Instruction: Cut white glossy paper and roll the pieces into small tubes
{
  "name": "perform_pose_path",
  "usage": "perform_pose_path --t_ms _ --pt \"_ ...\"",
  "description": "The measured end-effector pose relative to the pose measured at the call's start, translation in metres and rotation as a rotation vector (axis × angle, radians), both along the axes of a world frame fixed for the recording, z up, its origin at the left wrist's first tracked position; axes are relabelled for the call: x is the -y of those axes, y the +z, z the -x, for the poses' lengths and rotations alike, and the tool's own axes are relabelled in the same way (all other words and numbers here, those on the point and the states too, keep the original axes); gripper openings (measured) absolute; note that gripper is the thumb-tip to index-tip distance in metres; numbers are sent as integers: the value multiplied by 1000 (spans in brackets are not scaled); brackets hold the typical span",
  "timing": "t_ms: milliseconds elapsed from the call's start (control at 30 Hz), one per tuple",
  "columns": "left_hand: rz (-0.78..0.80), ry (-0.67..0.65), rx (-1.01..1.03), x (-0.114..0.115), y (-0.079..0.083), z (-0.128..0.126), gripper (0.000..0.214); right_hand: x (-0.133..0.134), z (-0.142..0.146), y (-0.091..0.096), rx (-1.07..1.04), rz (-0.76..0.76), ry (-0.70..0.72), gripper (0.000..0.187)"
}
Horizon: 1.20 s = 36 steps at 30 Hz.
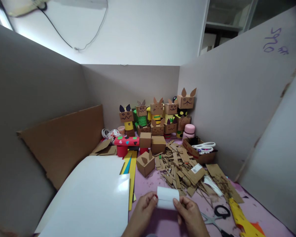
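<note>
Both hands hold a small curled piece of white paper (167, 197) low in the middle of the view, above the pink table top (148, 184). My left hand (142, 210) pinches the paper's left edge with fingers closed. My right hand (190, 214) grips its right edge the same way. The paper bends into a loose roll between them.
Large white sheets (93, 197) lie at the left over yellow and blue paper strips (131, 168). A heap of cardboard scraps (185, 168) sits just behind the hands. Black-handled scissors (218, 217) and a yellow tool (244, 220) lie at the right. Cardboard box figures (158, 115) stand at the back; grey partitions enclose the table.
</note>
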<state>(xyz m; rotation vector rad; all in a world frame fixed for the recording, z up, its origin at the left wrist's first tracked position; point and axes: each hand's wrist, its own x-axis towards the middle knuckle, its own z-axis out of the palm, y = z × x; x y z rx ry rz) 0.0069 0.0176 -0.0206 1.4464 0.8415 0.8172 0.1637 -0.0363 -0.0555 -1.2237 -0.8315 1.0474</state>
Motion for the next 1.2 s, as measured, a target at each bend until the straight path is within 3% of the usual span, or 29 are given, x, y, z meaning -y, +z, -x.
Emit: perform_pose_path --t_ms 267,633,933,1200 --pt "-44 91 -17 -1 -15 -2 32 0 4 -3 -6 -14 29 54" --pt "-64 -17 -20 3 -4 -1 44 0 3 -3 -31 0 39 55" --pt "-57 -36 -34 2 8 1 38 -1 3 -3 -8 14 13 56" --pt "-37 174 -60 -4 -7 1 29 -1 5 -2 -10 -2 -9 57"
